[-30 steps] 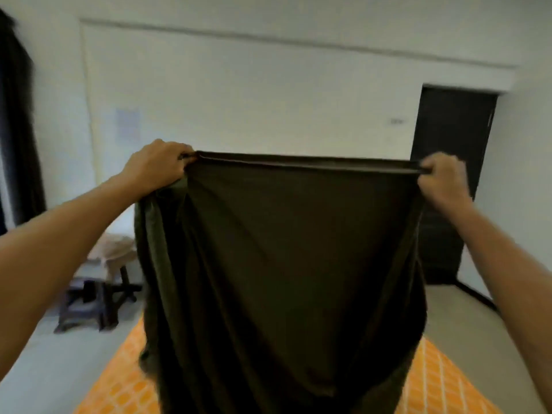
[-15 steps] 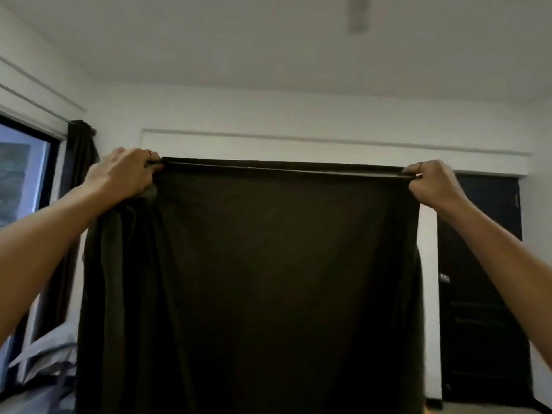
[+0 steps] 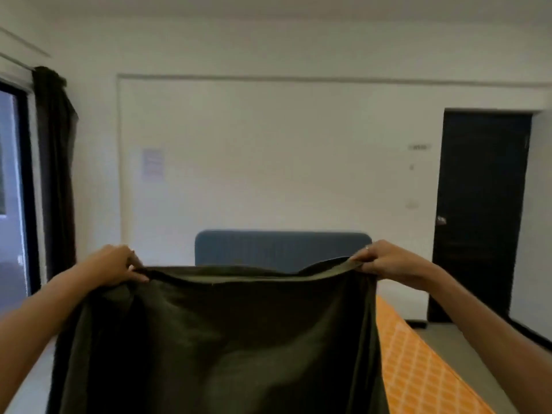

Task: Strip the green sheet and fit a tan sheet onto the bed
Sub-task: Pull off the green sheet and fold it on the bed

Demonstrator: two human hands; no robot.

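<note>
Your left hand (image 3: 115, 265) and right hand (image 3: 385, 262) each grip a top corner of the green sheet (image 3: 221, 342), held up over the orange-patterned bed (image 3: 418, 369), blue headboard (image 3: 277, 246) behind.

Orange patterned bed (image 3: 418, 369), blue headboard (image 3: 280, 249)

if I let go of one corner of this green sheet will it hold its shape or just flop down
Likely flop: the green sheet sags between the left hand and right hand. It hangs in soft folds, so probably limp and fairly light.
</note>
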